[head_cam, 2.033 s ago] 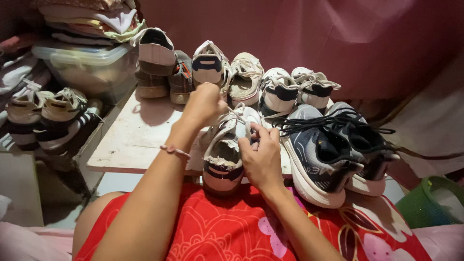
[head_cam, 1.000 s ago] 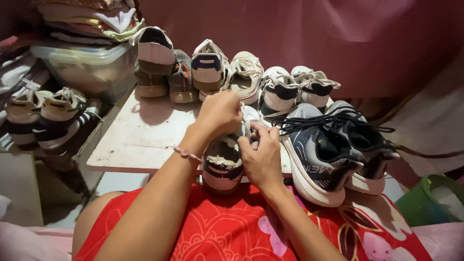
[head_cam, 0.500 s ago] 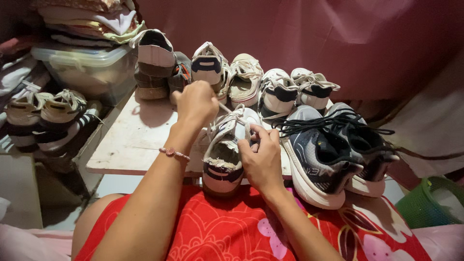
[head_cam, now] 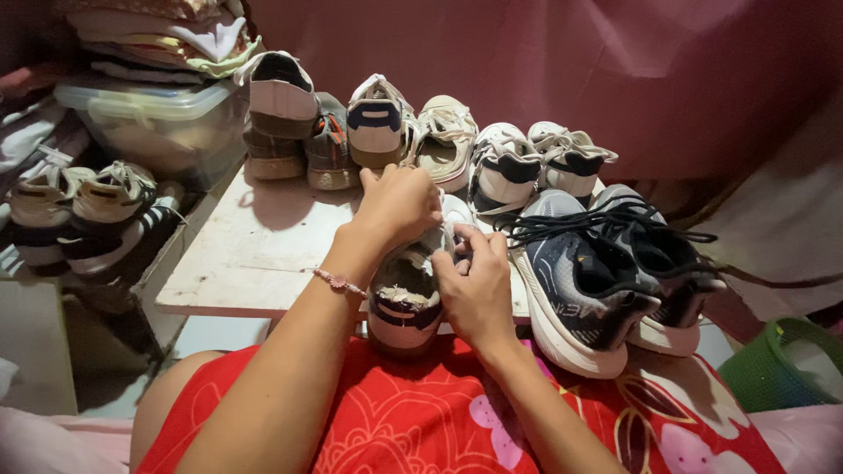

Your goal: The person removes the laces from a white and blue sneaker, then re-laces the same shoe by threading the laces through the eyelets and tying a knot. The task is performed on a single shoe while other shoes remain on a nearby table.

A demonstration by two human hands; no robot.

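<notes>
Head view, taken left to right. Far left, a pair of pale sneakers (head_cam: 83, 197) sits on a low shelf beside a clear plastic bin (head_cam: 162, 118) with folded cloth stacked on top. The worn white board (head_cam: 255, 241) carries a back row of shoes: a brown pair (head_cam: 290, 123), then white-and-navy ones (head_cam: 378, 118) leaning heel up.

At the near edge, heel toward the red-clad lap, lies the worn sneaker (head_cam: 406, 294), its collar lining frayed. The left hand (head_cam: 399, 204) is clenched over its upper, fingers curled around the white lace (head_cam: 448, 235). The right hand (head_cam: 474, 285) pinches the shoe's side by the eyelets and steadies it.

Judging by the grips, the lacing is mid-way, one lace end being worked at an eyelet. A following pull would want the right hand keeping the shoe from sliding off the edge while the lace comes taut.

Just to the right, touching or nearly so, stand grey running shoes (head_cam: 606, 272) whose loose black laces (head_cam: 597, 219) sprawl near the right hand and could tangle. A green basket (head_cam: 777, 369) sits at far right.
</notes>
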